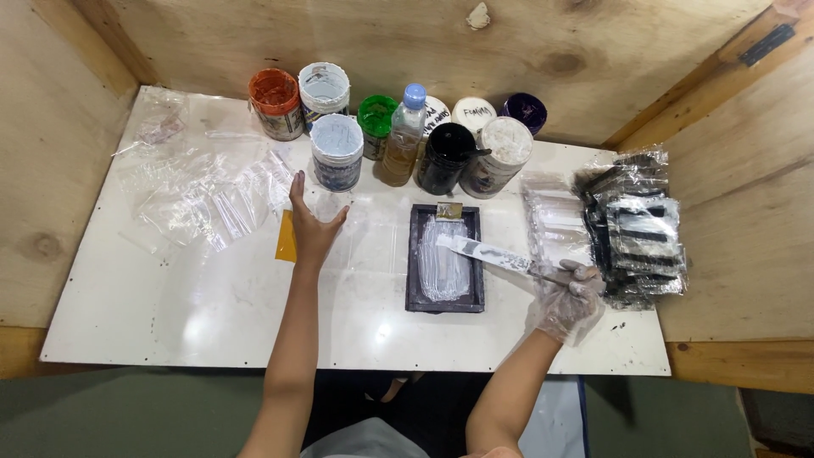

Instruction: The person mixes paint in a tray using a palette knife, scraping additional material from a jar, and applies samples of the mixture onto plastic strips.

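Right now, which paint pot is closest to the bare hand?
The pale blue-grey pot, just above the left hand. The orange, green and black pots sit farther off.

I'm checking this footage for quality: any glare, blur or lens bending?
Head view: soft glare on the white table near its front edge; the wooden walls bow at the edges, a wide-lens effect; the left hand, the gloved right hand and the scraper look fairly sharp.
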